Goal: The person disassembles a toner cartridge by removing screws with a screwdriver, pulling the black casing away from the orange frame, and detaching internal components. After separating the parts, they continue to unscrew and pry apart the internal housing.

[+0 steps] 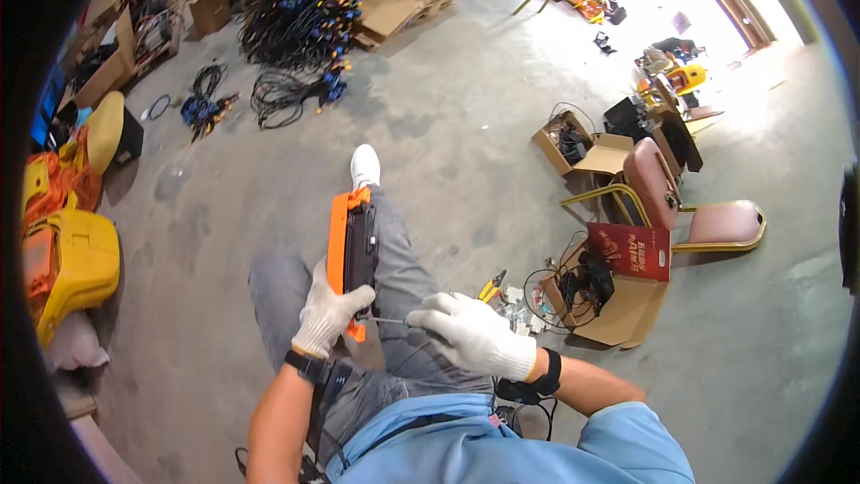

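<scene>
An orange and black long casing (pixel 338 242) rests on my thigh, tilted up and away from me. My left hand (pixel 328 312), in a white knit glove, is closed around its near end with the thumb over the black side. In my gloved right hand (pixel 473 330) is a screwdriver (pixel 387 320); the glove covers its handle. The thin metal shaft points left, its end at the casing's near black edge beside my left thumb. Whether the tip sits on a screw is too small to tell.
Right of my leg lie yellow-handled pliers (pixel 492 287) and small white pieces (pixel 521 314). Beyond are an open carton (pixel 618 309) with black parts and a tipped chair (pixel 652 184). A yellow shell (pixel 85 255) stands at left; a heap of black cables (pixel 300 22) lies ahead.
</scene>
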Demonstrator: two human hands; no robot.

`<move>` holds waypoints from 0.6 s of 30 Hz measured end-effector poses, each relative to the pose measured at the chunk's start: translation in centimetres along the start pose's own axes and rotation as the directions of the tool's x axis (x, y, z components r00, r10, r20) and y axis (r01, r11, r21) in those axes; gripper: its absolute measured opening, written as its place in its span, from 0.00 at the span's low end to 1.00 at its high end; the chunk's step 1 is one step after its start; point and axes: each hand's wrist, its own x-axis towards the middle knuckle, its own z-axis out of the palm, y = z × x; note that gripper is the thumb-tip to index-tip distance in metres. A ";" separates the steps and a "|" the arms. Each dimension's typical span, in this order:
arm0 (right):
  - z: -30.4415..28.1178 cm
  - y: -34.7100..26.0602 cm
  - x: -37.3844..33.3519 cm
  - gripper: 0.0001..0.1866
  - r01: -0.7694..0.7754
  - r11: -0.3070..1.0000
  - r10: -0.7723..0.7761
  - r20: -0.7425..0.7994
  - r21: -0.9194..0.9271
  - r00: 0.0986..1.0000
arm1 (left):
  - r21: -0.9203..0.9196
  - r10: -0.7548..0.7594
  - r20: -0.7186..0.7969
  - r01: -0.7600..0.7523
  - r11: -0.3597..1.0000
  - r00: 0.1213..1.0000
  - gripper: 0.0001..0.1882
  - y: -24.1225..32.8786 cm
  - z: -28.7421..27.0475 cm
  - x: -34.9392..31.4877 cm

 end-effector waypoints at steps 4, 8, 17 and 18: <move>0.1 0.2 -0.3 0.23 0.055 0.994 -0.056 0.002 -0.099 0.998 | 0.016 -0.004 0.040 0.003 1.000 0.999 0.49 0.4 0.1 -0.1; 0.8 0.3 -0.2 0.16 -0.216 0.932 0.233 -0.025 0.291 0.972 | -0.057 0.002 0.025 -0.001 0.998 1.000 0.49 0.1 0.2 -0.1; -2.1 -1.4 1.1 0.20 -0.492 0.810 0.416 0.278 0.319 0.866 | 0.011 -0.036 0.043 0.036 0.999 0.998 0.48 1.1 0.2 -0.5; -2.2 -1.5 1.0 0.21 -0.421 0.850 0.348 0.263 0.316 0.900 | -0.010 -0.029 0.040 0.029 1.000 0.999 0.49 0.6 0.2 -0.4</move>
